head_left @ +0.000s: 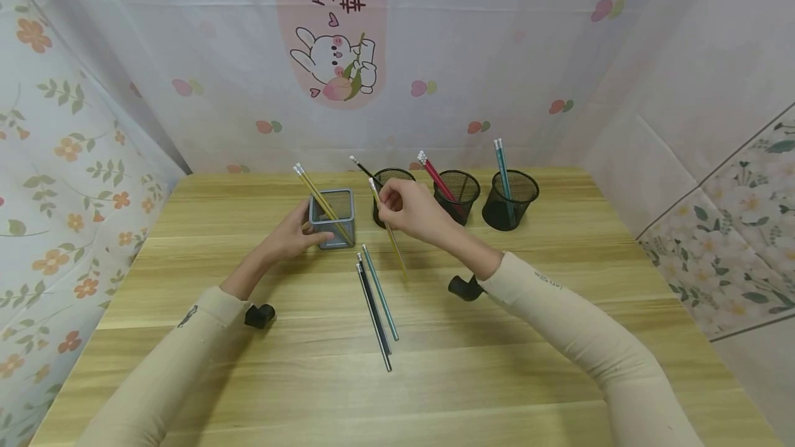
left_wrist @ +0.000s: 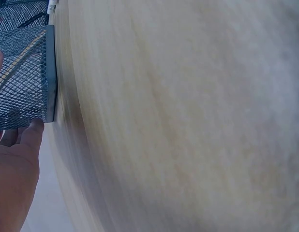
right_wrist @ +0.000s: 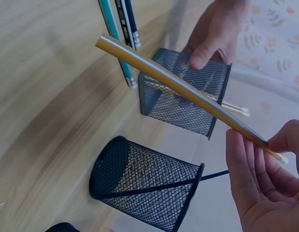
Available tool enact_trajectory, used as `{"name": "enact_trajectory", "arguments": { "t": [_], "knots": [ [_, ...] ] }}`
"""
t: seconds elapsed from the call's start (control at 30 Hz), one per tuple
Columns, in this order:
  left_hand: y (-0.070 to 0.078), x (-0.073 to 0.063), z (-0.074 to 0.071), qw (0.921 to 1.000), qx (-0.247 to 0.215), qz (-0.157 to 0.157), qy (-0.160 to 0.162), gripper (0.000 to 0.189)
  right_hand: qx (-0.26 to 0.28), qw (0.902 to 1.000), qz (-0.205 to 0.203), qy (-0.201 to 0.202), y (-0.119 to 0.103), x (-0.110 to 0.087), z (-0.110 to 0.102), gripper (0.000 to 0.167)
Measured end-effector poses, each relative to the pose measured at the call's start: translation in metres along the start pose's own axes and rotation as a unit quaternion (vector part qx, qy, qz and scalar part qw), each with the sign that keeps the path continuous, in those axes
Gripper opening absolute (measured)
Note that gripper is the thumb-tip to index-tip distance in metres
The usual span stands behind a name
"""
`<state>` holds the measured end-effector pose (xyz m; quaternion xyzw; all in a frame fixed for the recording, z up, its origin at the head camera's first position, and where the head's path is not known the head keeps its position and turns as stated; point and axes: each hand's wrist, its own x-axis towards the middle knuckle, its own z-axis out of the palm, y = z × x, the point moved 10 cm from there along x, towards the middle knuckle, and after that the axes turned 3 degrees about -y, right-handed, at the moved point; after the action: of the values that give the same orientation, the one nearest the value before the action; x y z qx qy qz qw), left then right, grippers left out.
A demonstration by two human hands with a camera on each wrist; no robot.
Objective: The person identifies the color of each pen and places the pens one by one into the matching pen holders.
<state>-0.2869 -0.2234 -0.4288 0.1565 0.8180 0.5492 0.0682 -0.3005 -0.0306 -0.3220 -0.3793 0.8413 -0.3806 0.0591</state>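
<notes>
My left hand (head_left: 288, 234) grips a grey square mesh pen holder (head_left: 346, 227), thumb on its near face. Inside it, yellow pencils (head_left: 313, 188) lean to the left. Between thumb and fingers of my right hand (head_left: 415, 209) is a yellow pencil (right_wrist: 178, 86), pinched near its eraser end. It hangs tilted above the table, tip down, just right of the square holder. Behind the right hand stands a black round mesh pen holder (right_wrist: 144, 166) with one black pencil (head_left: 362, 167) in it; the hand partly hides this holder in the head view.
Two black pencils (head_left: 375, 312) and a teal pencil (head_left: 381, 295) lie on the wooden table (head_left: 279, 378) before the holders. To the right stand a round holder (head_left: 468, 188) with red pencils (head_left: 437, 178) and another (head_left: 524, 192) with teal pencils (head_left: 502, 161). A curtain (head_left: 217, 54) hangs behind.
</notes>
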Motion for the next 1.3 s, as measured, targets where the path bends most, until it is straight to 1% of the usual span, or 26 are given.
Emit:
{"name": "enact_trajectory", "arguments": {
  "t": [0.23,0.43,0.8,1.0,1.13,1.3],
  "knots": [
    [-0.002,0.000,-0.001,1.0000,0.000,-0.003,0.001,0.071,0.020,0.9997,-0.011,0.013,-0.006,0.001,-0.007,0.004],
    [-0.002,-0.001,-0.001,1.0000,0.004,-0.005,0.002,0.070,0.033,0.9985,-0.035,0.026,-0.013,0.004,-0.012,0.005],
    [-0.001,0.000,-0.001,1.0000,0.006,-0.002,0.003,0.071,0.014,0.9953,-0.067,0.069,-0.030,0.011,-0.030,0.004],
    [-0.001,0.000,-0.001,1.0000,0.003,0.003,0.002,0.072,0.010,0.9932,-0.084,0.080,-0.042,0.013,-0.039,0.006],
    [0.000,0.000,0.000,1.0000,0.002,0.006,0.001,0.072,0.004,0.9906,-0.104,0.089,-0.050,0.015,-0.043,0.008],
    [0.001,0.000,-0.001,0.9999,0.000,0.013,0.001,0.071,-0.005,0.9891,-0.117,0.089,-0.060,0.019,-0.045,0.009]
  ]
}}
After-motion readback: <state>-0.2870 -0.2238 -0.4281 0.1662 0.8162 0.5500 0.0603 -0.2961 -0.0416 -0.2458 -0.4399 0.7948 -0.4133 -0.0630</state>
